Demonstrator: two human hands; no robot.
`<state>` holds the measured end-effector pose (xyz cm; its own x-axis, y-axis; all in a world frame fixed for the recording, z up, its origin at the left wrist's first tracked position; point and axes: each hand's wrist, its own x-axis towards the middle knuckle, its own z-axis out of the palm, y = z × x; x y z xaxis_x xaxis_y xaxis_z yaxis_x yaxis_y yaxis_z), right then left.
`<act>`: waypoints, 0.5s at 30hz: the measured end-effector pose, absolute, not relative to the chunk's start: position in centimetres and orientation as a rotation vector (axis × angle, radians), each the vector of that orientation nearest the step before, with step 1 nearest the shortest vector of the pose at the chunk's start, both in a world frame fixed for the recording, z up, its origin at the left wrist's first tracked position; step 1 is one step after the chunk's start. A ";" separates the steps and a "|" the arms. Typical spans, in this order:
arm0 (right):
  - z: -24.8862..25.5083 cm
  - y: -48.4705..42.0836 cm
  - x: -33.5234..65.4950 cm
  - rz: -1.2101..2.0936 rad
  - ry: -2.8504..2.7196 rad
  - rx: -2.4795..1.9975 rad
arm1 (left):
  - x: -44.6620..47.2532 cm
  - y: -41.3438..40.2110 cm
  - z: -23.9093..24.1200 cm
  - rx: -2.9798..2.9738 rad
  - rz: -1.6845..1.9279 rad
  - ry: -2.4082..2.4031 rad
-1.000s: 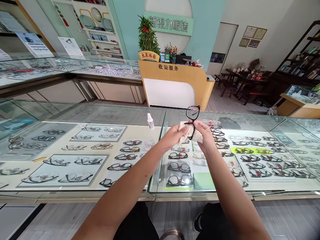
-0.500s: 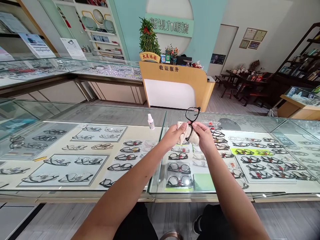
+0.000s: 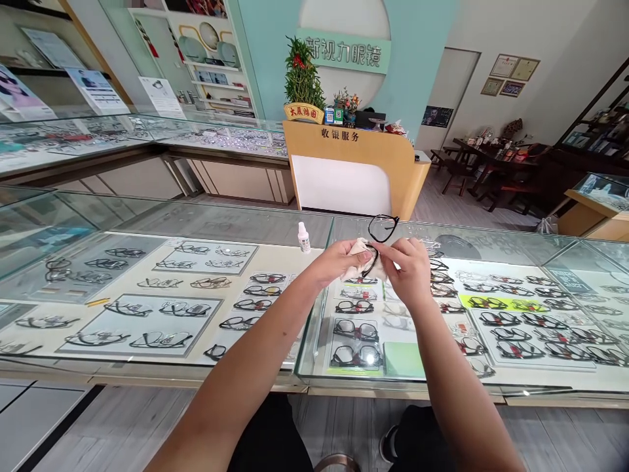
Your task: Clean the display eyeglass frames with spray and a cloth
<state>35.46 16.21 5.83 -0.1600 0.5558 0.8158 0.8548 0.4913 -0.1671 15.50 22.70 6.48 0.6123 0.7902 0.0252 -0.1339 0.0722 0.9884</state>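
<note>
Black-framed eyeglasses [image 3: 383, 227] are held up above the glass counter, one lens standing above my hands and the other rim down between them. My left hand [image 3: 337, 261] is closed on a crumpled cream cloth [image 3: 352, 271], its thumb pressing the cloth at the lower lens. My right hand [image 3: 409, 267] is closed too, its fingertips pinching the eyeglasses near the bridge. Part of the cloth hangs below the lower rim, and the fingers hide some of that lens. A small white bottle [image 3: 303, 238] stands upright on the counter left of my hands.
Beneath my arms runs a glass display counter [image 3: 314, 367] with rows of eyeglasses inside. Across the aisle stands a wooden cashier desk [image 3: 351, 144] with a potted plant [image 3: 301, 75] on it. More showcases [image 3: 236, 141] line the left; a dark wooden table [image 3: 491, 154] is at the right back.
My right hand has turned, its fingers now bent over the bridge area. The eyeglasses have tilted slightly, the upper lens leaning right. The whole view has shifted a little to the left.
</note>
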 end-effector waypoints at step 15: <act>5.2 16.2 35.4 -0.691 -1.791 -1.233 | 15.6 23.1 6.0 1.247 0.735 0.702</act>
